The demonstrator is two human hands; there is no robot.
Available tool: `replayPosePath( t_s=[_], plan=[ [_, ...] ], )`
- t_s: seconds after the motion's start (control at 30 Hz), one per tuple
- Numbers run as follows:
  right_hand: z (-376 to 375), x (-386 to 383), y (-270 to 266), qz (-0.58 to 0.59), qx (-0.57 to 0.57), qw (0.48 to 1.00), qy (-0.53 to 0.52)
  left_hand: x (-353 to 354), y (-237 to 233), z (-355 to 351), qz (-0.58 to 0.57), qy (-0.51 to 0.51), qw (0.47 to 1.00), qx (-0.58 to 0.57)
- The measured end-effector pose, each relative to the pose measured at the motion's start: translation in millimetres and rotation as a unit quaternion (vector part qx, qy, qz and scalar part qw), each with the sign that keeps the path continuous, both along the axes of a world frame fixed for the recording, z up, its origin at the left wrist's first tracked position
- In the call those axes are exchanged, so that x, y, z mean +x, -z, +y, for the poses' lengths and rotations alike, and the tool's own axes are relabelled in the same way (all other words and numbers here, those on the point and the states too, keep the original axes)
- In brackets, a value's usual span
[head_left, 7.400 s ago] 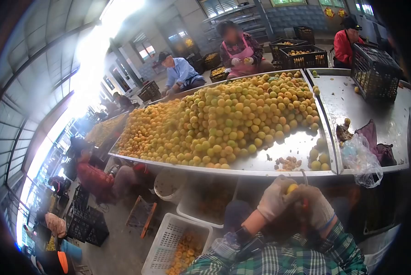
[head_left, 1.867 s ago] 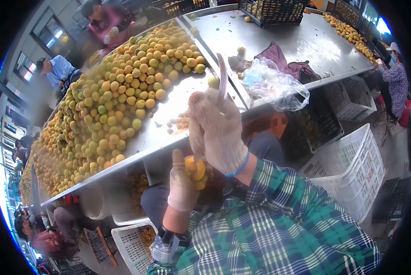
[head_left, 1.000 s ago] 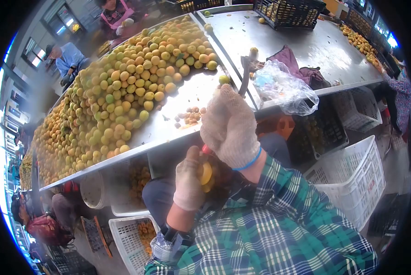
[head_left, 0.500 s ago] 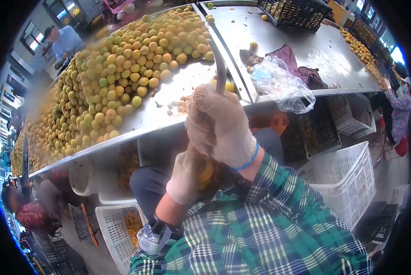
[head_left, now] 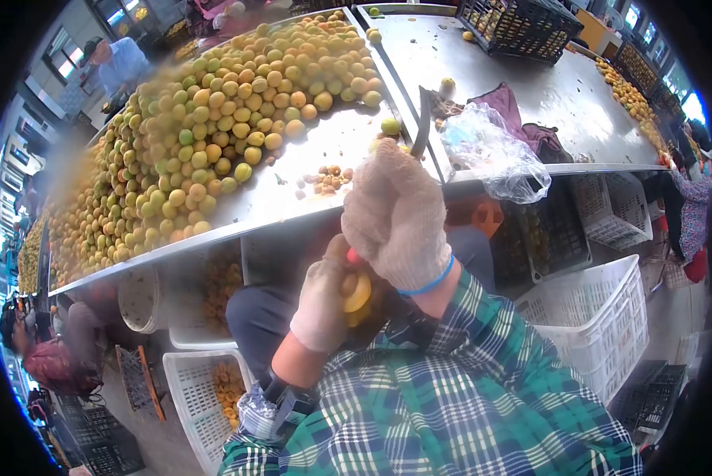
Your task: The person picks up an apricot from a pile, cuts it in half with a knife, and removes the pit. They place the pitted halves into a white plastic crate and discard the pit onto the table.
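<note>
My right hand (head_left: 395,214), in a knitted work glove, is closed around a knife. The curved dark blade (head_left: 424,127) sticks up past my fist toward the metal table. A small red spot below the fist may be the handle's end. My left hand (head_left: 322,297), gloved as well, is lower and just left of it, closed on a yellow-orange apricot (head_left: 358,293) that looks cut open. My fingers partly hide the fruit. Beyond my hands, a large heap of apricots (head_left: 213,127) covers the left of the table, with small brown pits (head_left: 330,181) near its front edge.
A clear plastic bag (head_left: 502,155) and a purple cloth (head_left: 505,111) lie on the right table section. A black crate (head_left: 522,28) stands behind. White crates (head_left: 590,321) (head_left: 183,389) flank my legs. Other people work at left (head_left: 122,63) and right (head_left: 693,206).
My right hand has shifted slightly right and turned, so the blade leans further right. My left hand has risen slightly; the pits and the fruit in it show more clearly.
</note>
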State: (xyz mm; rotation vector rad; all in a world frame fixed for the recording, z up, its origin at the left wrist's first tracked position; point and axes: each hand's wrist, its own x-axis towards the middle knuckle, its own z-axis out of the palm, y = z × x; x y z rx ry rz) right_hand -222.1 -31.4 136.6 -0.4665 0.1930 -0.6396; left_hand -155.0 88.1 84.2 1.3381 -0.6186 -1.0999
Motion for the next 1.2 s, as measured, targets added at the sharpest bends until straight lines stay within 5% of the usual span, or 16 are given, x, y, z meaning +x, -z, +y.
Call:
replayPosePath(
  t_s=[0.07,0.13,0.3,0.37,0.43,0.57,0.77,0.9,1.03,1.1,1.2],
  plan=[
    [-2.9,-2.8,4.6,-0.008,-0.014,1.0,-0.018,-0.1,2.7,0.2,0.014,0.009,1.0,-0.013],
    [-3.2,-2.8,4.5,-0.028,0.009,0.999,-0.022,3.4,24.4,4.4,0.17,-0.041,0.985,-0.001],
    [-2.0,-2.5,3.2,-0.026,0.057,0.998,0.0,-7.0,4.7,6.6,0.246,-0.056,0.968,-0.002],
    [-2.4,-1.1,4.8,-0.027,0.059,0.998,0.008,-6.7,-9.5,8.5,0.526,0.038,0.846,-0.075],
    [-2.3,-0.1,7.4,-0.038,0.05,0.998,-0.011,-11.5,-5.5,6.2,0.498,0.02,0.864,-0.068],
    [-3.3,2.4,11.2,-0.059,0.071,0.995,-0.028,-12.5,-17.3,-1.4,0.572,-0.013,0.819,-0.046],
    [-5.4,-0.3,19.7,-0.067,0.144,0.985,-0.063,-11.8,-3.2,8.7,0.387,0.016,0.922,-0.003],
    [2.0,-2.6,5.0,-0.007,0.056,0.998,0.023,-6.2,9.9,9.0,0.077,-0.07,0.994,0.02],
    [1.5,-10.2,-8.9,0.021,-0.093,0.994,0.06,-3.6,2.0,4.3,0.092,-0.081,0.992,0.006],
    [5.8,-10.5,-10.6,0.022,-0.103,0.993,0.05,3.3,1.1,8.0,0.03,-0.007,0.999,-0.02],
    [7.6,-8.5,-5.9,0.001,-0.095,0.995,0.029,9.0,29.9,9.6,-0.069,-0.025,0.997,-0.016]
  ],
)
